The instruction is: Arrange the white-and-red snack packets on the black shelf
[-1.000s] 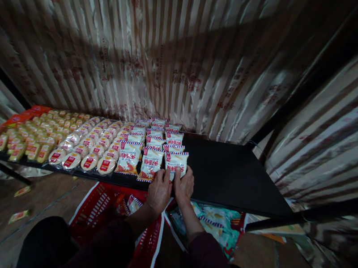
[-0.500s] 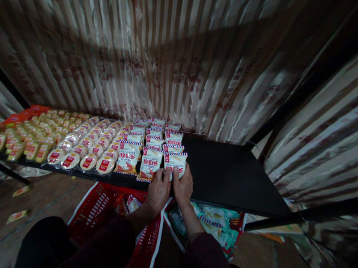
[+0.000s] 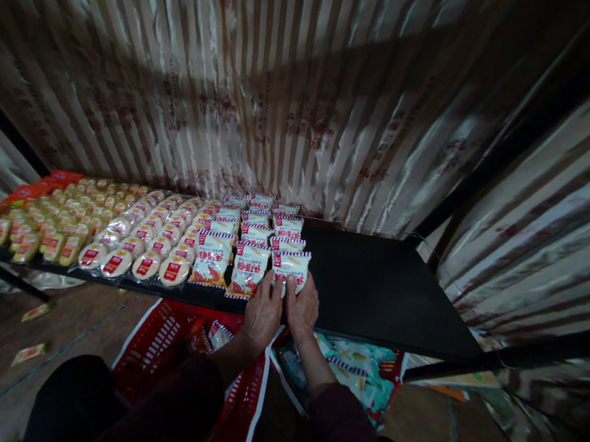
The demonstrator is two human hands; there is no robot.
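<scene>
Left hand (image 3: pixel 262 317): its grip rests at the near left corner of the rightmost front packet (image 3: pixel 291 261), whether pinching I cannot tell. White with red print and a striped top edge, it sits on the shelf (image 3: pixel 385 288), its right edge pinched by the right hand (image 3: pixel 304 306), presumably to align it with the packets (image 3: pixel 288 229) behind.

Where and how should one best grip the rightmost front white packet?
Probably by the right edge of this white packet, from the front right: another packet sits close on its left and more packets behind, none on its right.
</scene>
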